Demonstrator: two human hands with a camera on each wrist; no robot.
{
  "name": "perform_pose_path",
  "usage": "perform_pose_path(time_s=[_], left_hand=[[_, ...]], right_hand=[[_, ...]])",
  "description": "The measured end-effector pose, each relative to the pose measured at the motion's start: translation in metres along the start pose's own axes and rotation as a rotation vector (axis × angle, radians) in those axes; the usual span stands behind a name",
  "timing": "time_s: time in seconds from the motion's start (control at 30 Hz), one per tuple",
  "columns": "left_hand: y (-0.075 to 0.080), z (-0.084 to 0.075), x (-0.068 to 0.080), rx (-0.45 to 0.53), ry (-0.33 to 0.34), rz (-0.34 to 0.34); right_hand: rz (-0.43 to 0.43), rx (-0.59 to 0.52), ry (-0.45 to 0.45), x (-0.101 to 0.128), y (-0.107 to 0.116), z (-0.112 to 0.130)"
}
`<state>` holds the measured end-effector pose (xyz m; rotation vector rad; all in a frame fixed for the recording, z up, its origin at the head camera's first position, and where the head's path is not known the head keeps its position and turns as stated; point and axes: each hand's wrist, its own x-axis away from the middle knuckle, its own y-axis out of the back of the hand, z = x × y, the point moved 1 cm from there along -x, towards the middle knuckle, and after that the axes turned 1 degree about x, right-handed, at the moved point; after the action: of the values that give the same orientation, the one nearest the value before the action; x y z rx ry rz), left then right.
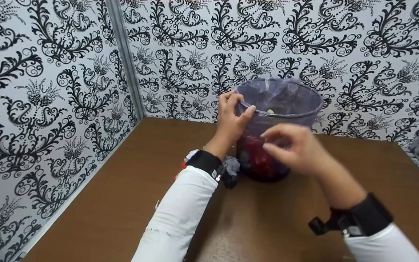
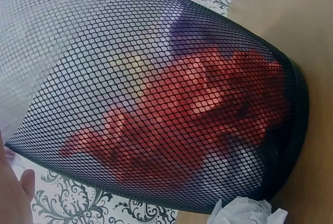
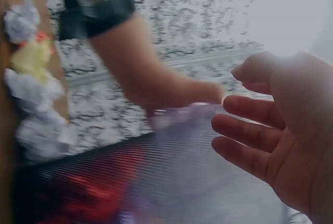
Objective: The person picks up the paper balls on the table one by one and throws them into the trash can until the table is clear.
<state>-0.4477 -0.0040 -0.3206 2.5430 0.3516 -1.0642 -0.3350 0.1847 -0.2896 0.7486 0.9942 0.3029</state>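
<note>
Thin plastic liner (image 1: 267, 95) looked soft and slippery; left hand (image 1: 232, 117) pinched its rim, right hand (image 1: 292, 147) hovered open, holding nothing.

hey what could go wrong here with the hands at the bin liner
The left hand pinches the thin purple liner at the rim of the mesh bin; a hard pull might tear it. The bin is already stuffed with red waste, and might tip. Crumpled paper lies beside its base and could get scattered.
</note>
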Motion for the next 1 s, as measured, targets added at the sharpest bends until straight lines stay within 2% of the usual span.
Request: perform_pose_path(time_s=[0.2, 0.33, 0.47, 0.57, 0.73, 1.0], left_hand=[[0.001, 0.000, -0.002, -0.001, -0.005, -0.023], [0.000, 0.000, -0.001, 0.001, -0.004, -0.015], [-0.001, -0.001, -0.001, -0.003, 0.001, -0.005], [-0.001, -0.001, -0.001, -0.004, 0.003, -0.008], [-0.001, -0.002, -0.001, -0.001, 0.011, -0.006], [-0.001, -0.003, 0.001, 0.004, 0.026, 0.010]], right_hand=[[0.041, 0.014, 0.014, 0.010, -0.062, -0.018], [0.090, 0.024, -0.034, 0.015, -0.102, -0.034], [0.153, 0.042, -0.106, 0.019, -0.131, -0.047], [0.206, 0.065, -0.133, 0.020, -0.146, -0.050], [0.244, 0.157, -0.085, 0.022, -0.165, -0.054], [0.278, 0.218, -0.124, 0.024, -0.173, -0.056]])
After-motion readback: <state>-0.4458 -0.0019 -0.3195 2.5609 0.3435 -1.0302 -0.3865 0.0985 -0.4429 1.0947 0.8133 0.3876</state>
